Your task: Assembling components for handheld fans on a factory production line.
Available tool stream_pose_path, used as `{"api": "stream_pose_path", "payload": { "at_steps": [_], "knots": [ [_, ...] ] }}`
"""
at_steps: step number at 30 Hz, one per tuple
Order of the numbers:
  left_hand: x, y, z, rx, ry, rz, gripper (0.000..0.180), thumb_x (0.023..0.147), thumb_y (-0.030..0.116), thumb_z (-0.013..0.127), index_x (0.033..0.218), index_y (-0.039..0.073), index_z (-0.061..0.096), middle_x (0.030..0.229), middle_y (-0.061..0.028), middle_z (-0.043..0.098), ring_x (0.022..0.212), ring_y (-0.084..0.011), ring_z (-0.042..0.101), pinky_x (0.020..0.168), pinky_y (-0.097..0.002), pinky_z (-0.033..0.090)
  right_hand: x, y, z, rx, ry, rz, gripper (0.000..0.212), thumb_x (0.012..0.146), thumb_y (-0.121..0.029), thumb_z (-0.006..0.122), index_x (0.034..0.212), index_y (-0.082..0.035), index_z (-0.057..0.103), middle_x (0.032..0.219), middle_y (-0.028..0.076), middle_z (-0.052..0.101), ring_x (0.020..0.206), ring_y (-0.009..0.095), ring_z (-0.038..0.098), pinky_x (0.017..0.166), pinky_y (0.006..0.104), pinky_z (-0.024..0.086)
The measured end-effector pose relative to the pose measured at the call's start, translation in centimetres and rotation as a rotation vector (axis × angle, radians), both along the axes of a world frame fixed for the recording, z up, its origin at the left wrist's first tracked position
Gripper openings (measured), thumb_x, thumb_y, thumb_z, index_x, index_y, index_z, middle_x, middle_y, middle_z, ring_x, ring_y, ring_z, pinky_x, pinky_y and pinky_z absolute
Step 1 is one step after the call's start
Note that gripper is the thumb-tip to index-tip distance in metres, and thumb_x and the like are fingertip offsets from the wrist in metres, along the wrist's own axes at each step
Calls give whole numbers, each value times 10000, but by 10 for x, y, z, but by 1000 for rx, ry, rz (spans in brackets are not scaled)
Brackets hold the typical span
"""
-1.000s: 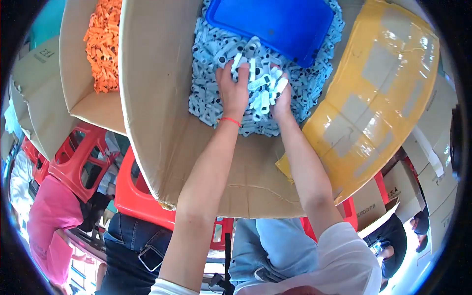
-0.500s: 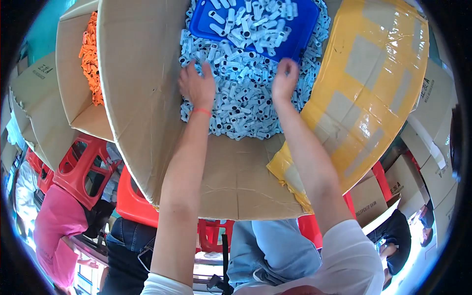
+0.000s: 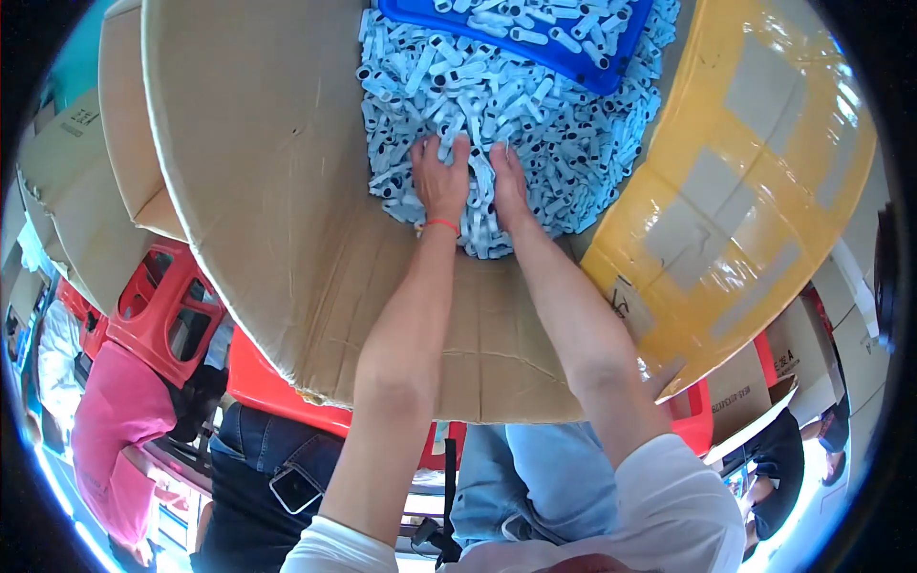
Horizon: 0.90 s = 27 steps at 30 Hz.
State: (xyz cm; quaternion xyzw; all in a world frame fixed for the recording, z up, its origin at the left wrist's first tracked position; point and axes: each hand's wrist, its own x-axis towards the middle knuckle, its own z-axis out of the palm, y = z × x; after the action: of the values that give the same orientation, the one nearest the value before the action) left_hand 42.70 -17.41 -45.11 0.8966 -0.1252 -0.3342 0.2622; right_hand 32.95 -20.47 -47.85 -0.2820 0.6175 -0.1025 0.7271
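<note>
A deep heap of small pale-white plastic pieces [image 3: 564,158], elongated and marked with dark oval spots, fills the bottom of a large cardboard box [image 3: 258,143]. Side by side, my left hand [image 3: 441,180] and my right hand [image 3: 509,186] are sunk into the near part of the heap. Both are cupped toward each other, closed around a clump of the pieces that shows between the thumbs. Their other fingertips are partly buried. Beyond them a blue plastic tray [image 3: 583,69], holding more of the same pieces, rests on the heap.
A yellow-taped cardboard flap [image 3: 764,181] leans outward on the right. Red plastic stools [image 3: 162,310] stand at the left, and other cardboard boxes [image 3: 731,382] at the right. A person in a pink top [image 3: 119,420] and another in dark trousers [image 3: 263,477] are nearby on the left.
My hands have come together from far apart and drawn nearer to me, closing on pieces in the heap. The view has shifted, so the blue tray sits higher and the orange pieces are out of sight.
</note>
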Motion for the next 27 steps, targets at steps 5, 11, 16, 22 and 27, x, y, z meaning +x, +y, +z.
{"api": "stream_pose_path", "payload": {
  "at_steps": [5, 11, 16, 22, 27],
  "knots": [
    [-7, -33, 41, -287, 53, 35, 361, 813, 297, 583, 1039, 15, 588, 1104, -167, 499, 1037, -299, 475, 913, -364, 360, 2, -28, 39, -3, -147, -285, 458, 903, -376, 454, 1199, -29, 490, 1057, 47, 565, 977, 148, 514, 865, 274, 376],
    [45, -151, 74, -396, 118, -119, 581, 842, 423, 477, 1263, 27, 425, 1254, -237, 404, 1171, -379, 389, 994, -390, 296, 55, -151, 73, 8, -254, -368, 282, 881, -302, 469, 1060, -97, 544, 878, 12, 593, 717, 103, 571, 577, 249, 458],
    [91, -143, 36, -415, 16, -111, 676, 860, 357, 502, 1352, -10, 219, 1345, -250, 245, 1247, -382, 254, 1024, -393, 251, 73, -175, 79, -39, -227, -183, 520, 869, -361, 516, 1287, -114, 329, 1191, 92, 470, 1066, 240, 478, 815, 459, 426],
    [48, -29, -7, 241, -104, 22, 659, 831, 438, 500, 1350, 94, 284, 1298, -182, 366, 1170, -397, 345, 974, -472, 290, -27, -84, -15, -373, 501, 284, 515, 828, -335, 574, 1248, -59, 461, 1365, 174, 320, 1228, 253, 363, 955, 335, 364],
    [31, 34, -16, 403, -47, -211, 703, 790, 510, 522, 1350, 134, 325, 1274, -155, 448, 1182, -412, 345, 979, -500, 285, -18, -39, 14, -447, 521, 713, 672, 815, -451, 514, 1349, -105, 299, 1414, 138, 231, 1233, 312, 354, 924, 413, 386]
  ]
}}
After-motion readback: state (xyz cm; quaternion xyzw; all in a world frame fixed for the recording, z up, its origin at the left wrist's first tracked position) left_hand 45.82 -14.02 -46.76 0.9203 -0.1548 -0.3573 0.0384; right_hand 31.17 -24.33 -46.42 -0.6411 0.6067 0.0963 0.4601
